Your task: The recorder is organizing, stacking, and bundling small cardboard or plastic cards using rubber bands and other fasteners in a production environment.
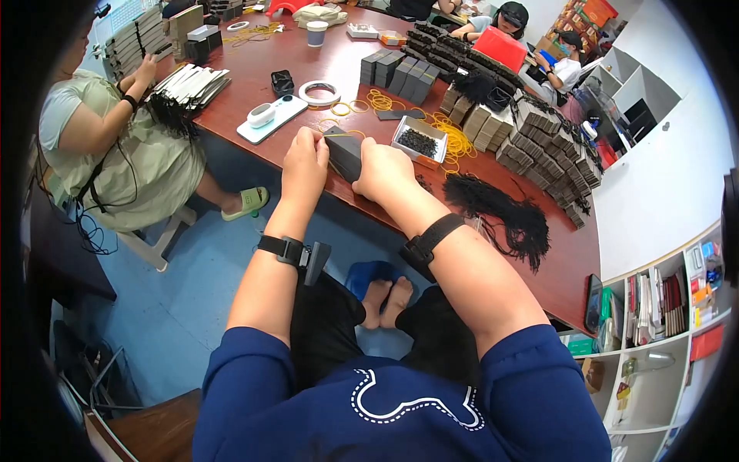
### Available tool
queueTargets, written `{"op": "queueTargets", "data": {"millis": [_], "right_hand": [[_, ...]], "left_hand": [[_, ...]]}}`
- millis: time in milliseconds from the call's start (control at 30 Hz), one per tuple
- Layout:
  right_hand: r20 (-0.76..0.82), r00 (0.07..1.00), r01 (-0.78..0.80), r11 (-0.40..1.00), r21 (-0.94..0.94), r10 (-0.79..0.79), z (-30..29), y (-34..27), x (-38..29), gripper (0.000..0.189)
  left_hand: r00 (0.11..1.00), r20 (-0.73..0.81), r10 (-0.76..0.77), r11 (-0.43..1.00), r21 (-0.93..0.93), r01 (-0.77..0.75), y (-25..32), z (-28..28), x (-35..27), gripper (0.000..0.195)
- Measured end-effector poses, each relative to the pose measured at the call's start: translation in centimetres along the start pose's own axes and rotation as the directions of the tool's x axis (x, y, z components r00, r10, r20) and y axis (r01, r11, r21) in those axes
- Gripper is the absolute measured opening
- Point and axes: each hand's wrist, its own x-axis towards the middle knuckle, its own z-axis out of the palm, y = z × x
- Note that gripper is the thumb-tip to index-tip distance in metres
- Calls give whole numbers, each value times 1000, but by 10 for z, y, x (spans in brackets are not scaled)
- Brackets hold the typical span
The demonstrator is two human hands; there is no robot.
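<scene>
Both my hands hold a stack of dark grey cards over the near edge of the reddish wooden table. My left hand grips its left end, where a yellow rubber band crosses the stack. My right hand is closed around its right side. Just right of my right hand sits an open white box of small black pieces. Beyond the stack lie loose yellow rubber bands and a flat dark card. A bundle of black cords lies to the right.
Left of centre are a phone with a white device on it, a tape roll and a paper cup. Banded grey stacks and rows of brown stacks stand behind. A seated person works at left; others sit across the table.
</scene>
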Motion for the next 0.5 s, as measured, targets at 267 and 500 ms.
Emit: {"op": "queueTargets", "data": {"millis": [267, 500], "right_hand": [[25, 998, 52, 999, -13, -52, -2, 0, 1, 38], [-10, 998, -54, 998, -18, 54, -2, 12, 0, 37]], "left_hand": [[943, -139, -301, 953, -88, 291, -28, 15, 15, 18], [949, 243, -202, 954, 267, 135, -81, 26, 93, 27]]}}
